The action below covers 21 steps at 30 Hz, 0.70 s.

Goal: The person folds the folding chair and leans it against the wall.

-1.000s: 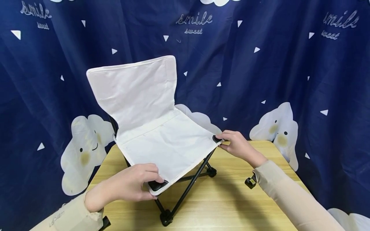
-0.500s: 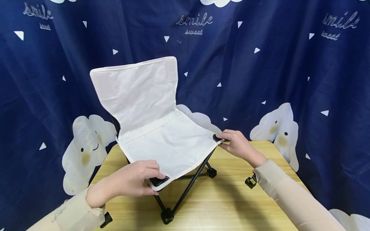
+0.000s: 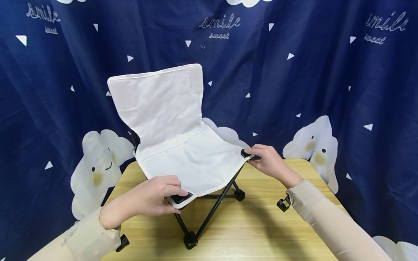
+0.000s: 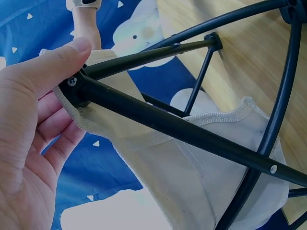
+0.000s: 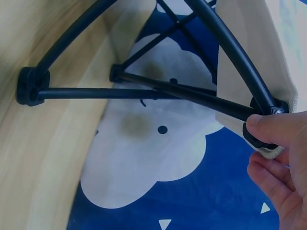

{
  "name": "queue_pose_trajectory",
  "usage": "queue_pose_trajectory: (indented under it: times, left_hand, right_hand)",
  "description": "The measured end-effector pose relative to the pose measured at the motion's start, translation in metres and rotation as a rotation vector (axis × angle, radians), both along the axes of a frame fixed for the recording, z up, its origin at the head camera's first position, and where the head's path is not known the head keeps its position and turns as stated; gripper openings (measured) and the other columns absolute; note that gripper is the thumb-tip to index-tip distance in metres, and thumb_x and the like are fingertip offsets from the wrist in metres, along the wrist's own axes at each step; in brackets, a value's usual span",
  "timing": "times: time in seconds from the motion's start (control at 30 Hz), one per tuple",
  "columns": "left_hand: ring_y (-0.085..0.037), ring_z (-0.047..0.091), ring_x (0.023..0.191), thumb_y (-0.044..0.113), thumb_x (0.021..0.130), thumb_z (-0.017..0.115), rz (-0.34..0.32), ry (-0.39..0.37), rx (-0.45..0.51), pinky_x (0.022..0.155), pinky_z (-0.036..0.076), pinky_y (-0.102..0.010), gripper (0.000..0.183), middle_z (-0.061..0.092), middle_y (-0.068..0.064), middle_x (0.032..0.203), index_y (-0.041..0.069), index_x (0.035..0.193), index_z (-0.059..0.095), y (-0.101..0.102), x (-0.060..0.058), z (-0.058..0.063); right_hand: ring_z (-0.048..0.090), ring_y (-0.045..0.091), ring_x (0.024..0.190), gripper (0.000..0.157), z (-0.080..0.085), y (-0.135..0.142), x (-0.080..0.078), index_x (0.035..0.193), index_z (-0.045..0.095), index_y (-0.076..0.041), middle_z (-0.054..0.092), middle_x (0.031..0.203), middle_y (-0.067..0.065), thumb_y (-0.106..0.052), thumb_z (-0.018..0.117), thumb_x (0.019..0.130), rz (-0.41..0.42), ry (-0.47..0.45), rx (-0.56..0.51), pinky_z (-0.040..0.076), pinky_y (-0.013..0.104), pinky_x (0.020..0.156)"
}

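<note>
White cloud dark blue cloth curtain point(image 3: 320, 79): hangs behind everything; there looks to be little room to push back.
Pale yellow wooden worktop point(image 3: 241, 235): more wood shows on the right, so that way looks roomier; watch the far and left edges.
White cloth chair point(image 3: 192, 159): is on the worktop, nearer its left side; probably light, with a soft, bendy seat that shouldn't break easily.
Thin black crossed legs point(image 3: 216, 208): look stiff and smooth, maybe slippery; they could fold and nip fingers.
Left hand point(image 3: 155, 195): pinches the near front corner, fingers on top, thumb under.
Right hand point(image 3: 269, 161): pinches the other front corner the same way.
Small black corner patches point(image 3: 181, 198): look like good holding spots, with legs meeting underneath.
</note>
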<state>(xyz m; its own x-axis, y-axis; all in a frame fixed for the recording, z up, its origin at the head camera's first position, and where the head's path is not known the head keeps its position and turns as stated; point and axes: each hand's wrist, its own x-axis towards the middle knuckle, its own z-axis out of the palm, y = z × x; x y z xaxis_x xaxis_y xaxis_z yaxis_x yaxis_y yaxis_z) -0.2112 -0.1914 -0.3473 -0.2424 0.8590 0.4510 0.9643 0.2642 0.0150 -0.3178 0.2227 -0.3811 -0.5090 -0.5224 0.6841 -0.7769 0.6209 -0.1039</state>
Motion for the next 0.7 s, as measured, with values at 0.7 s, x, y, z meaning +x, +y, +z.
queue_pose_trajectory:
  times: [0.7]
  left_hand:
    - [-0.004,0.057,0.080,0.009,0.068,0.102,-0.004,0.044,0.061,0.072,0.053,-0.012,0.045,0.070,0.005,0.091,0.009,0.108,0.082,0.000,-0.016,0.009]
  right_hand:
    - [0.077,0.029,0.084,0.041,0.009,-0.004,0.006,0.108,0.083,0.003,0.081,0.099,0.013,0.013,0.093,0.069,-0.019,0.070,-0.019,0.064,0.047,0.073]
